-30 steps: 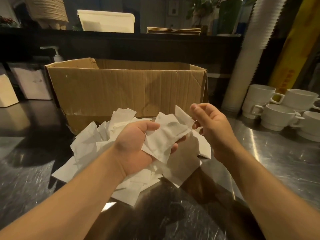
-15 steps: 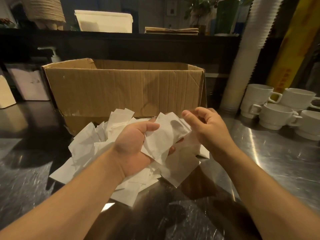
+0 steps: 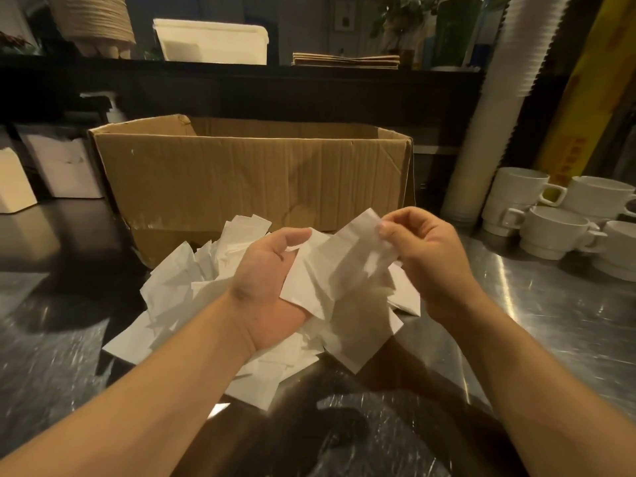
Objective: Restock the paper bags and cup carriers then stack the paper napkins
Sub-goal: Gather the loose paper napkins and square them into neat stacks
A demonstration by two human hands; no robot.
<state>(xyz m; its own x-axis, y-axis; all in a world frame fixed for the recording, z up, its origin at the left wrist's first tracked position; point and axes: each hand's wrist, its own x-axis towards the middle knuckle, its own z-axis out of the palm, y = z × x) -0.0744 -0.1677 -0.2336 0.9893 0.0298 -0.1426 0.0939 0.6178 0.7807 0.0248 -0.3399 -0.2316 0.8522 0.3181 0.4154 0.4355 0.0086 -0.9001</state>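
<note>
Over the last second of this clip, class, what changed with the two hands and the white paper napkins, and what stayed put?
The right hand closed in from free air and now pinches the top corner of the white paper napkins that the left hand grips. The left hand kept its hold throughout. The loose napkin pile, brown cardboard box and white ceramic cups did not move.

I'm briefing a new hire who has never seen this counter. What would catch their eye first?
First, the two hands at centre: the left hand holds white napkins and the right hand pinches the top one's corner, above a loose napkin pile. Behind stands an open cardboard box; white mugs cluster at right.
</note>
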